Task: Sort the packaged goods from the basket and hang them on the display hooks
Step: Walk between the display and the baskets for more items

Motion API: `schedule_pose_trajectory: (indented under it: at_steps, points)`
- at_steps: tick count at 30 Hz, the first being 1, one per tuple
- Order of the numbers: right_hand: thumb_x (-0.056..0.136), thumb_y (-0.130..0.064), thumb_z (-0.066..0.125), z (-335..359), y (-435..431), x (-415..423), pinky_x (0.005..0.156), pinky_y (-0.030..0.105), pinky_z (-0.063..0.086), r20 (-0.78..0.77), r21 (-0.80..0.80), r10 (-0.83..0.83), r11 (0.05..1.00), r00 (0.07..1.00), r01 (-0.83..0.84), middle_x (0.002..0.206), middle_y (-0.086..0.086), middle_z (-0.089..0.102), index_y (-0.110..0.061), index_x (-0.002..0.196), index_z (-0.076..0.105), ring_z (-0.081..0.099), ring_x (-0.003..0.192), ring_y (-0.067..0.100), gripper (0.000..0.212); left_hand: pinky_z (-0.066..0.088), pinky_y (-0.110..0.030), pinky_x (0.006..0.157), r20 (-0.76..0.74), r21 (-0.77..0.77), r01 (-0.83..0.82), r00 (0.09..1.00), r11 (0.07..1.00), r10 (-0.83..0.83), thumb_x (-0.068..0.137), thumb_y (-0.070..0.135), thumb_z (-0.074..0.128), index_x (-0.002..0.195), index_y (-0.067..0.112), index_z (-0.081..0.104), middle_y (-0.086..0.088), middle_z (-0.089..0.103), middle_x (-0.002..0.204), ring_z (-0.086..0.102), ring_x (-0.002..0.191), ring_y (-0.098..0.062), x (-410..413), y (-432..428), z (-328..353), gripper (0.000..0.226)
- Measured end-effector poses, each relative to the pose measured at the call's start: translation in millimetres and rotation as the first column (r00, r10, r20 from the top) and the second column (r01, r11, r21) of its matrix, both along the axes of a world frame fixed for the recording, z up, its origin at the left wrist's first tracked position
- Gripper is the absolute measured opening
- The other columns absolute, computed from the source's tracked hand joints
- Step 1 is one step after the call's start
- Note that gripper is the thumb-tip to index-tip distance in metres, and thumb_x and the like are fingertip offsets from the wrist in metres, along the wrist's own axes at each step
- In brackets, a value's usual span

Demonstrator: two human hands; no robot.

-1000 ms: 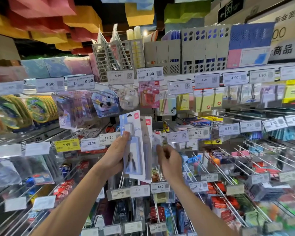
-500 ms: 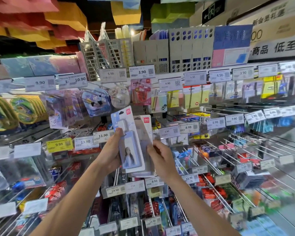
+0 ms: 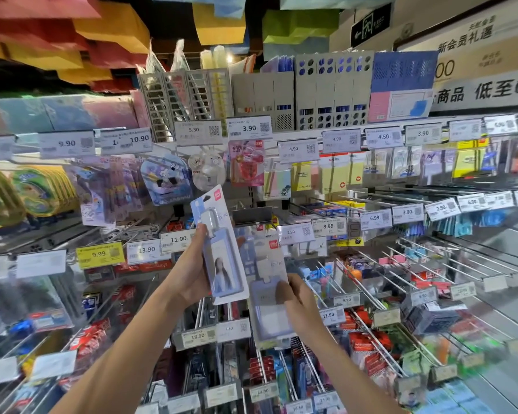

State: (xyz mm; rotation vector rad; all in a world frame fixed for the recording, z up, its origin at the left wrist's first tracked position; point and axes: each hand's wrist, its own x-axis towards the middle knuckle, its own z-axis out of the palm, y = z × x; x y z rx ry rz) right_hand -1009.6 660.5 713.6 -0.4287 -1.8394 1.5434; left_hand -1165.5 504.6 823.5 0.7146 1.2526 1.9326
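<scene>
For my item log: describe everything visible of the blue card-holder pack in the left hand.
The blue card-holder pack is a white card with red logo and hang hole on top, a clear blister over a light-blue holder showing a portrait. Held nearly upright. The left hand grips its left edge; the right hand holds a second pack beside it.

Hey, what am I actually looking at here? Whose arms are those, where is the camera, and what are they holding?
There is no machine here. These are a person's two bare arms, filmed by a wide-angle camera worn on their head, facing a shop's stationery display. The left hand holds a blue card-holder pack upright by its edge. The right hand pinches a paler pack, which sits lower and partly behind the blue one. All around, metal display hooks stick out with goods hanging on them and price tags at their tips. The basket is not in view.
</scene>
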Motion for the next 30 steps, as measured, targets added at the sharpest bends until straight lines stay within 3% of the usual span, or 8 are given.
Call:
schedule_pose_trajectory:
  at_steps: [5, 10, 14, 18, 23, 26, 28, 30]
  points:
    - [0.109, -0.027, 0.047, 11.8, 0.4, -16.6, 0.061, 0.020, 0.040, -0.011, 0.026, 0.039, 0.999, 0.999, -0.038, 0.064, -0.021, 0.053, -0.020, 0.091, 0.055, 0.049, 0.061, 0.002, 0.021, 0.037, -0.056, 0.118, -0.030, -0.002, -0.048, 0.998, 0.999, 0.048, 0.092, 0.065, 0.042, 0.144, 0.026, 0.055, -0.012, 0.064, 0.141, 0.063, 0.128, -0.027, 0.6, -0.6, 0.7, 0.066]
    - [0.109, -0.029, 0.047, 17.4, 4.6, -31.4, 0.061, 0.018, 0.042, 0.046, 0.059, 0.026, 0.998, 0.999, -0.028, 0.072, -0.013, 0.057, -0.022, 0.088, 0.056, 0.054, 0.064, -0.001, 0.023, 0.019, -0.061, 0.125, -0.032, -0.026, -0.058, 0.998, 0.998, 0.057, 0.094, 0.065, 0.045, 0.145, 0.026, 0.054, -0.014, 0.062, 0.143, 0.052, 0.139, -0.035, -5.4, -1.2, -4.2, 0.065]
    - [0.108, -0.024, 0.048, 27.2, 19.4, -55.8, 0.053, 0.017, 0.033, 0.182, 0.100, -0.066, 0.994, 0.981, 0.048, 0.071, -0.007, 0.050, -0.023, 0.079, 0.047, 0.048, 0.065, 0.006, 0.029, 0.017, -0.061, 0.125, -0.068, -0.029, -0.052, 0.996, 0.998, 0.050, 0.093, 0.064, 0.047, 0.128, 0.027, 0.071, -0.016, 0.064, 0.140, 0.043, 0.144, -0.042, -0.1, -4.0, -0.7, 0.056]
    - [0.106, -0.026, 0.052, 34.5, 30.9, -74.5, 0.063, 0.031, 0.052, 0.251, 0.016, -0.094, 0.996, 0.963, 0.093, 0.077, 0.001, 0.064, -0.017, 0.086, 0.054, 0.063, 0.072, 0.020, 0.022, 0.019, -0.061, 0.123, -0.089, -0.057, -0.089, 0.993, 0.994, 0.083, 0.081, 0.074, 0.066, 0.145, 0.023, 0.057, -0.016, 0.062, 0.142, 0.043, 0.139, -0.044, 5.0, -4.6, 3.9, 0.082]
    - [0.099, -0.032, 0.064, 30.4, 34.1, -82.3, 0.064, 0.029, 0.047, 0.274, 0.091, -0.244, 0.970, 0.930, 0.227, 0.081, 0.006, 0.066, -0.016, 0.080, 0.053, 0.063, 0.077, 0.027, 0.028, 0.024, -0.061, 0.119, -0.099, -0.063, -0.124, 0.988, 0.990, 0.118, 0.095, 0.064, 0.049, 0.143, 0.017, 0.057, -0.018, 0.065, 0.137, 0.042, 0.141, -0.050, 6.5, -4.3, 3.8, 0.068]
    - [0.100, -0.034, 0.063, 35.5, 27.2, -70.9, 0.063, 0.033, 0.051, 0.216, 0.152, -0.315, 0.946, 0.924, 0.287, 0.073, 0.007, 0.065, -0.011, 0.076, 0.057, 0.063, 0.071, 0.026, 0.033, 0.048, -0.050, 0.103, -0.144, -0.103, -0.143, 0.981, 0.984, 0.128, 0.089, 0.070, 0.057, 0.131, 0.025, 0.071, -0.020, 0.065, 0.136, 0.054, 0.120, -0.048, 10.2, -5.3, 8.7, 0.063]
    - [0.105, -0.035, 0.055, 46.4, 12.8, -54.5, 0.059, 0.032, 0.045, 0.066, 0.065, -0.167, 0.985, 0.984, 0.163, 0.066, 0.009, 0.062, -0.011, 0.074, 0.059, 0.059, 0.063, 0.025, 0.040, 0.055, -0.041, 0.075, -0.142, -0.108, -0.140, 0.982, 0.984, 0.124, 0.090, 0.067, 0.053, 0.119, 0.028, 0.077, -0.025, 0.068, 0.126, 0.057, 0.094, -0.038, 14.3, -4.2, 12.4, 0.054]
    - [0.105, -0.043, 0.051, 58.0, -1.5, -40.5, 0.061, 0.036, 0.047, -0.097, 0.003, 0.047, 0.999, 0.994, -0.047, 0.066, 0.017, 0.060, -0.006, 0.074, 0.062, 0.056, 0.060, 0.030, 0.050, 0.052, -0.038, 0.061, -0.124, -0.100, -0.144, 0.984, 0.984, 0.132, 0.091, 0.064, 0.052, 0.123, 0.023, 0.072, -0.023, 0.070, 0.096, 0.060, 0.071, -0.030, 16.8, -1.7, 12.1, 0.056]
